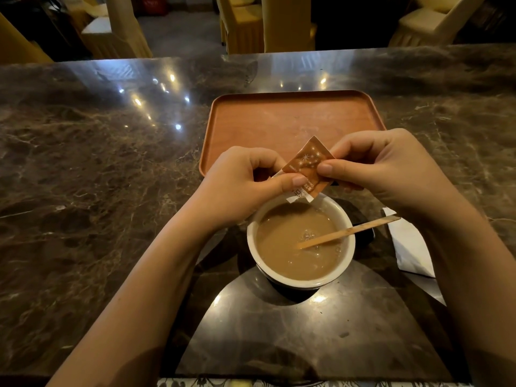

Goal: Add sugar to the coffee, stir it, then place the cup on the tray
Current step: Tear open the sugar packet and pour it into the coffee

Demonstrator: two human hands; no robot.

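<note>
Sugar packet (pixel 305 166), brown with white sparkles, is held tilted in the air just above the far rim of the cup (pixel 301 241). The left hand (pixel 245 180) pinches its lower left part between thumb and curled fingers (pixel 298 180); the right hand (pixel 382 166) pinches its right side the same way, thumb on top. Both hands are closed tight on the packet, with nothing else in them. The packet's white lower edge points down toward the coffee (pixel 296 244). Whether it is torn open I cannot tell.

The cup, white inside with a dark outside, stands on the bench (pixel 97 169), close to the person and between the forearms. It is filled with light brown coffee with a few bubbles near the middle. A wooden stirrer (pixel 349 232) leans in the cup, its tip in the coffee and its other end out over the right rim.

The tray (pixel 293 118), orange-brown with rounded corners, lies on the bench just beyond the cup, apart from it. A white napkin (pixel 413 247) lies on the bench right of the cup, partly hidden by the right forearm. Yellow-covered chairs (pixel 243 26) stand beyond the bench.
</note>
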